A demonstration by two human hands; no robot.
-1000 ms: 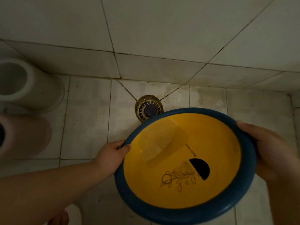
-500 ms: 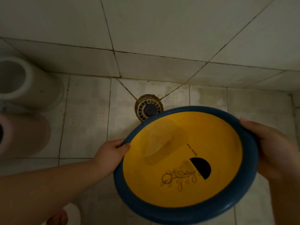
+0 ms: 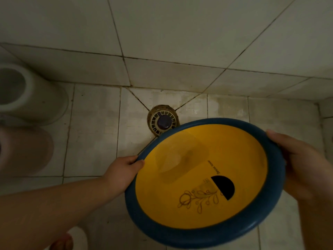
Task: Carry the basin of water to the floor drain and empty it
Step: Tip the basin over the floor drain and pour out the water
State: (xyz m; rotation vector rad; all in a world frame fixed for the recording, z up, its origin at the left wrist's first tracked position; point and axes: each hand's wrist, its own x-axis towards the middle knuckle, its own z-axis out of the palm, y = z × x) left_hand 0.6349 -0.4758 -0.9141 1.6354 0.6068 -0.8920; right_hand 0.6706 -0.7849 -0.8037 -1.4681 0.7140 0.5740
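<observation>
While both grip its blue rim, left hand (image 3: 124,170), right hand (image 3: 304,163), basin (image 3: 198,159) between, beside floor drain (image 3: 163,121).

We hold a yellow basin (image 3: 207,170) with a blue rim above a tiled floor (image 3: 93,132), left hand (image 3: 122,174) and right hand (image 3: 302,165) gripping opposite edges, its far rim overlapping the round floor drain (image 3: 163,120).
</observation>
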